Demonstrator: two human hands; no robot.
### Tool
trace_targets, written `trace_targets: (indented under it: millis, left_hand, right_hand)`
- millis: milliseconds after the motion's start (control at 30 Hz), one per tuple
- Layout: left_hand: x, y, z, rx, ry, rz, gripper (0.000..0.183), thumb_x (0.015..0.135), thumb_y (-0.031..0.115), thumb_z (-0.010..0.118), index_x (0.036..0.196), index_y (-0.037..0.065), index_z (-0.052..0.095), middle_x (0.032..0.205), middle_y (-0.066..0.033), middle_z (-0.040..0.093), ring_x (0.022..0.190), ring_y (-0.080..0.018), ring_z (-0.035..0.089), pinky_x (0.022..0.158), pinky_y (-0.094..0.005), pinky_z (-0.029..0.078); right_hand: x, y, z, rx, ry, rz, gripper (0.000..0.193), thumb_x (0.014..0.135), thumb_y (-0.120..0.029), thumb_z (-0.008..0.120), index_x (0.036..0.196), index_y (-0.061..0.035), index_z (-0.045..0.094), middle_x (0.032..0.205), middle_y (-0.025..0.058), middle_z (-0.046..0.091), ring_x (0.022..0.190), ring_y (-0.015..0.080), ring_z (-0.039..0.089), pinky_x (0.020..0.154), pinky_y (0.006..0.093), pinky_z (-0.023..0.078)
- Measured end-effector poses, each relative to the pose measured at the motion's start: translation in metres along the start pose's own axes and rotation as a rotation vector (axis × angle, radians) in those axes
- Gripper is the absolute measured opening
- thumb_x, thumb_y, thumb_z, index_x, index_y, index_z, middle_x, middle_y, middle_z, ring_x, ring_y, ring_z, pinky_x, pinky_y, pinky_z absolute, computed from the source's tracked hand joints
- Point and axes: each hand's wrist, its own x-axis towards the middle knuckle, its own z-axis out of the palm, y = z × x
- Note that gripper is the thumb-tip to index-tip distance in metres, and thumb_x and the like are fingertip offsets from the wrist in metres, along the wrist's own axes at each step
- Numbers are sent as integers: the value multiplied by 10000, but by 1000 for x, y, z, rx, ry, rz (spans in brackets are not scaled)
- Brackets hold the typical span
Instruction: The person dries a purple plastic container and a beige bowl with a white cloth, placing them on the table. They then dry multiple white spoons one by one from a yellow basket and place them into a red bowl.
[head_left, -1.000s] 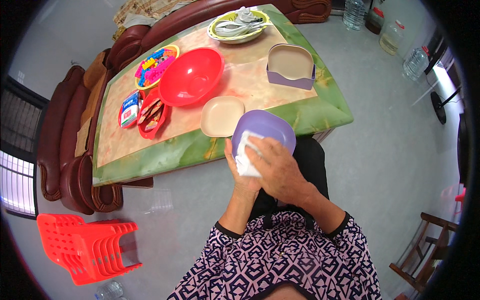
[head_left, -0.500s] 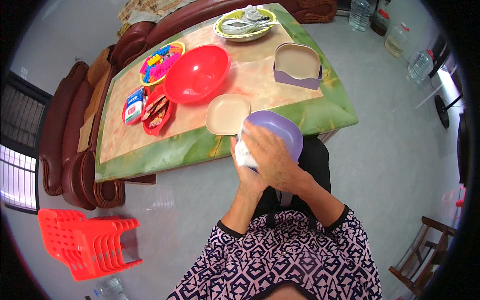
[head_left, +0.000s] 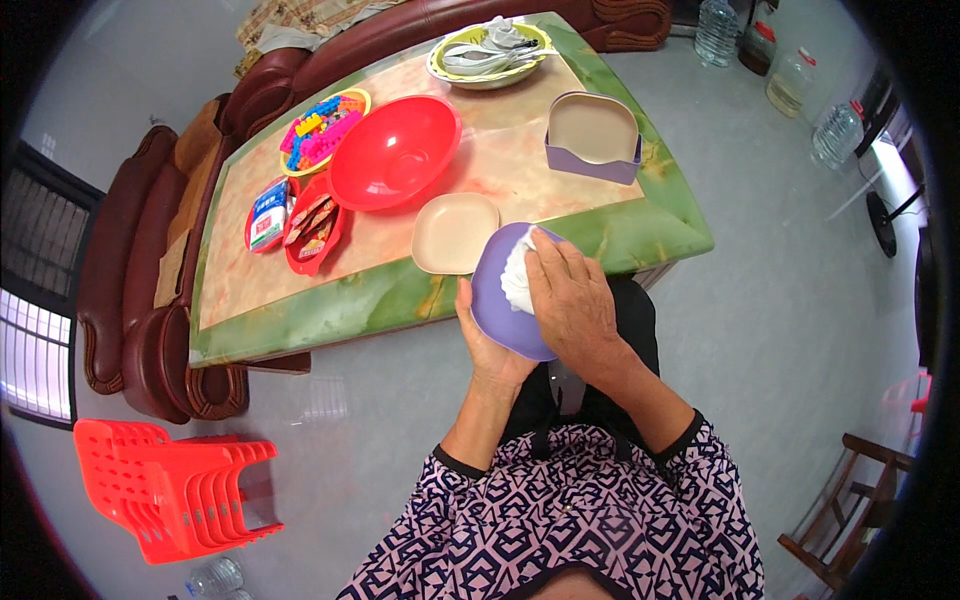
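A purple plate (head_left: 492,290) is tilted up in front of me, just off the table's near edge. My left hand (head_left: 492,348) grips its lower left rim, thumb along the side and the other fingers beneath, partly hidden. My right hand (head_left: 578,300) presses a crumpled white cloth or tissue (head_left: 517,275) against the plate's inner face, fingers close together over it. Just beyond, a beige plate (head_left: 455,233) lies on the table near the edge. Farther right stands a purple holder (head_left: 592,165) with beige plates (head_left: 594,128) upright in it.
The green-bordered table (head_left: 350,318) also bears a large red bowl (head_left: 396,152), a basket of colourful toy bricks (head_left: 322,132), red dishes with packets (head_left: 312,225), and a yellow-green bowl of spoons (head_left: 488,55). Red plastic chairs (head_left: 180,490) are stacked on the floor at left.
My right hand has slid the white cloth from the plate's left side toward its upper right. The plate has tilted and shifted slightly left, still in my left hand.
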Motion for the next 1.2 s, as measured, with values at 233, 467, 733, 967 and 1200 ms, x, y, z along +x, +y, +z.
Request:
trace_targets:
  millis: [233,467,733,967,1200]
  left_hand:
    - [2,8,-16,99,49,65,693,859,645,424,1250,78,498,1198,-98,566,1083,-252,555,926,-402,459]
    - [-4,-1,-1,-101,-115,-11,695,891,632,340,1325,100,440,1310,-100,500,1195,-266,481,1015,-425,388]
    - [-4,6,-11,-46,-48,29,701,868,632,416,1291,74,457,1233,-106,537,1122,-250,529,946,-410,443]
    - [-1,10,-8,56,21,134,684,867,605,459,1241,33,492,1159,-111,582,1034,-244,575,890,-384,476]
    - [-6,5,1,91,-23,63,711,881,605,419,1314,41,433,1273,-116,515,1157,-258,508,971,-405,420]
  right_hand:
    - [-26,-19,-29,382,-113,-121,366,741,-90,552,1079,51,556,1156,182,530,987,284,525,809,365,457]
    - [2,3,-6,341,54,-38,372,766,-104,535,1123,-6,565,1218,131,518,1049,287,504,877,405,437]
    - [-5,-13,-3,481,-28,-103,361,768,-102,525,1118,-31,580,1267,111,508,1080,274,489,857,373,426]
    - [-32,1,-33,443,-131,-155,287,728,-77,550,1002,-1,587,1150,118,554,942,268,521,780,366,447]
    - [-14,30,-26,58,-108,-169,191,718,-99,567,866,13,614,1093,110,567,921,244,517,727,329,446]
